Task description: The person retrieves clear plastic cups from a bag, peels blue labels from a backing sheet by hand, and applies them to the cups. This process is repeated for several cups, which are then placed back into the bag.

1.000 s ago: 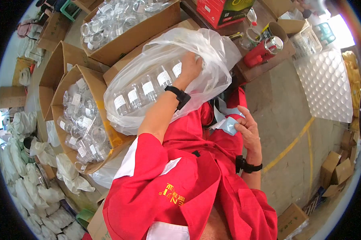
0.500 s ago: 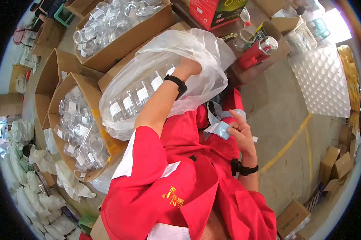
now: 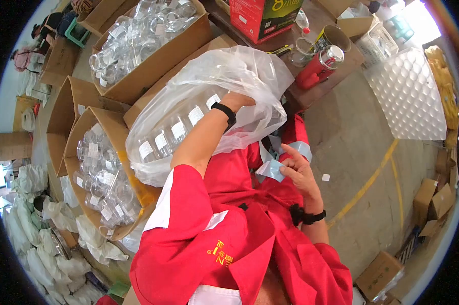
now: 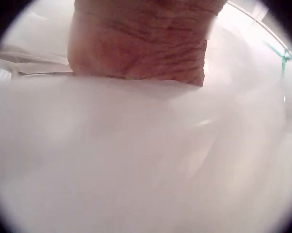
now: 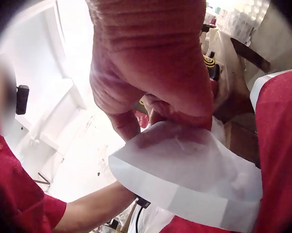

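Note:
My left hand (image 3: pixel 238 100) is inside a clear plastic bag (image 3: pixel 163 91), at its right end. Plastic folds hide its fingers, and the left wrist view shows only the wrist (image 4: pixel 141 43) over cloudy plastic. A row of clear jars (image 3: pixel 178 129) with white labels stands in the bag, left of that hand. Over the lap, my right hand (image 3: pixel 299 173) pinches a pale blue strip of label backing (image 3: pixel 271 170) between thumb and finger, its index finger extended. The right wrist view shows the strip (image 5: pixel 184 165) curving below the fingers.
Two cardboard boxes of labelled clear jars stand at the back (image 3: pixel 150 61) and left (image 3: pixel 82 203). On a brown table are a red flask (image 3: pixel 318 68) and a red box (image 3: pixel 255 23). A small white label (image 3: pixel 325 177) lies on the floor, right of the right hand.
The left hand has sunk deeper among the plastic folds, its fingers less visible. The right hand has shifted slightly left with the strip, its index finger extended. The head view has shifted slightly.

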The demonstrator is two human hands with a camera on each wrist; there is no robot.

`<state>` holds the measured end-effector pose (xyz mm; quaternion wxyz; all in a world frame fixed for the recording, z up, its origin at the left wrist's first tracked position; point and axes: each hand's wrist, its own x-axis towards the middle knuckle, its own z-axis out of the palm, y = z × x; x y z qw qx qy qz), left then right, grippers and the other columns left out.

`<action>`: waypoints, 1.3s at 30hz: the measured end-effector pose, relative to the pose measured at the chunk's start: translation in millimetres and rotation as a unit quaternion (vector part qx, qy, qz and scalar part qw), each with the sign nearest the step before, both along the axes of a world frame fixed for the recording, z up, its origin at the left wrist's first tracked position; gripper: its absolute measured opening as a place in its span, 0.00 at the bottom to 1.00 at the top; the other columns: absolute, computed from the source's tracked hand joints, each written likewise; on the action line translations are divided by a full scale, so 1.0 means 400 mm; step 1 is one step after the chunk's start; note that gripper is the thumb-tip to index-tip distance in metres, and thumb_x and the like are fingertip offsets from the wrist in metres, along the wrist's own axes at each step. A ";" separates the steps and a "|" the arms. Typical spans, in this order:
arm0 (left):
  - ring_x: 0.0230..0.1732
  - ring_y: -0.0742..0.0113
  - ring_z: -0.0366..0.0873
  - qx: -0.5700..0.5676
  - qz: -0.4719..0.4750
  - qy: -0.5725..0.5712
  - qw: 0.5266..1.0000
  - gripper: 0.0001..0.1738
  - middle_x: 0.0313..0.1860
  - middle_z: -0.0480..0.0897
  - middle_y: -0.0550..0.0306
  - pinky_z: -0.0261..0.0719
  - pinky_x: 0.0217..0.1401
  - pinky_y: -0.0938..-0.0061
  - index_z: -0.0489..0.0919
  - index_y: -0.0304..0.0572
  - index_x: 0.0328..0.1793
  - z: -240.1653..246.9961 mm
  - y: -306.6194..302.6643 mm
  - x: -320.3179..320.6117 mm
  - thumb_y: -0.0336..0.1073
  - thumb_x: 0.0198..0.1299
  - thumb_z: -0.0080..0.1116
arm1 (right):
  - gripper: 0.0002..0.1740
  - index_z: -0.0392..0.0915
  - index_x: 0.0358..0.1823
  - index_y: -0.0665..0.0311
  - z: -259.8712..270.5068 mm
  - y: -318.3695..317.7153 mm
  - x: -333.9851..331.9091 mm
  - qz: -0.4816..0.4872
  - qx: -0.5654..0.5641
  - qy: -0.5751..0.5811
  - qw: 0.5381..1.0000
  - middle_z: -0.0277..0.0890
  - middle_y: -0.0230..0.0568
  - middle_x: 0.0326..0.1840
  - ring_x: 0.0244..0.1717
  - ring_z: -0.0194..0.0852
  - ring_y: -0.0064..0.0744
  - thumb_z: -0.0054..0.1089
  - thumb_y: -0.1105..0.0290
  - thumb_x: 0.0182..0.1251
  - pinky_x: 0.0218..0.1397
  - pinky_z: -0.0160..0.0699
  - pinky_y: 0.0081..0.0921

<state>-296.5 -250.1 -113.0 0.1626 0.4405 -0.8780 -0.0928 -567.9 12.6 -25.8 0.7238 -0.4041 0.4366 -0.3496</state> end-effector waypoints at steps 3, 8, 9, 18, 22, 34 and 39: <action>0.61 0.43 0.82 -0.013 -0.011 0.019 1.000 0.20 0.54 0.87 0.46 0.74 0.71 0.49 0.88 0.49 0.52 -0.004 -0.001 0.004 0.41 0.52 0.70 | 0.40 0.60 0.84 0.64 0.011 0.001 0.003 -0.009 0.002 -0.006 1.000 0.80 0.27 0.40 0.40 0.75 0.16 0.64 0.79 0.73 0.46 0.74 0.19; 0.60 0.45 0.82 0.044 -0.021 0.078 0.996 0.23 0.54 0.88 0.48 0.74 0.71 0.50 0.88 0.51 0.53 0.013 -0.001 0.021 0.40 0.47 0.75 | 0.39 0.61 0.84 0.64 0.016 0.003 0.006 -0.013 0.004 0.023 1.000 0.78 0.26 0.39 0.38 0.73 0.15 0.64 0.80 0.73 0.44 0.72 0.18; 0.61 0.46 0.82 0.109 -0.024 0.121 0.986 0.27 0.55 0.88 0.51 0.73 0.72 0.52 0.89 0.54 0.57 0.016 -0.004 0.026 0.38 0.45 0.79 | 0.39 0.61 0.83 0.64 0.022 0.000 0.010 -0.011 0.006 0.028 1.000 0.78 0.26 0.39 0.38 0.73 0.15 0.63 0.81 0.73 0.44 0.72 0.18; 0.62 0.46 0.81 0.098 -0.023 0.008 0.995 0.25 0.58 0.88 0.50 0.72 0.73 0.53 0.88 0.52 0.57 0.036 0.007 0.040 0.42 0.50 0.76 | 0.38 0.63 0.82 0.65 0.045 0.007 0.012 -0.014 0.001 0.012 1.000 0.78 0.25 0.38 0.38 0.73 0.15 0.65 0.80 0.72 0.44 0.72 0.19; 0.62 0.45 0.82 0.097 -0.008 -0.061 0.993 0.25 0.57 0.88 0.48 0.73 0.71 0.51 0.88 0.50 0.56 0.073 0.050 0.098 0.42 0.49 0.75 | 0.37 0.64 0.82 0.65 0.027 0.021 -0.004 -0.008 -0.023 0.046 0.999 0.80 0.27 0.39 0.41 0.76 0.18 0.65 0.80 0.72 0.48 0.75 0.19; 0.81 0.30 0.61 0.145 0.113 -0.152 0.971 0.56 0.84 0.64 0.39 0.62 0.81 0.37 0.70 0.55 0.82 0.384 0.323 0.362 0.48 0.42 0.82 | 0.36 0.65 0.81 0.67 0.061 0.048 0.028 -0.007 -0.023 0.015 1.000 0.82 0.30 0.39 0.40 0.79 0.20 0.63 0.80 0.72 0.48 0.78 0.21; 0.85 0.29 0.53 0.251 0.168 -0.202 0.932 0.66 0.90 0.52 0.40 0.57 0.86 0.39 0.62 0.61 0.88 0.367 0.422 0.505 0.46 0.38 0.85 | 0.36 0.66 0.80 0.67 0.055 0.041 0.036 -0.008 -0.024 0.018 1.000 0.82 0.30 0.38 0.40 0.79 0.19 0.63 0.80 0.72 0.48 0.77 0.20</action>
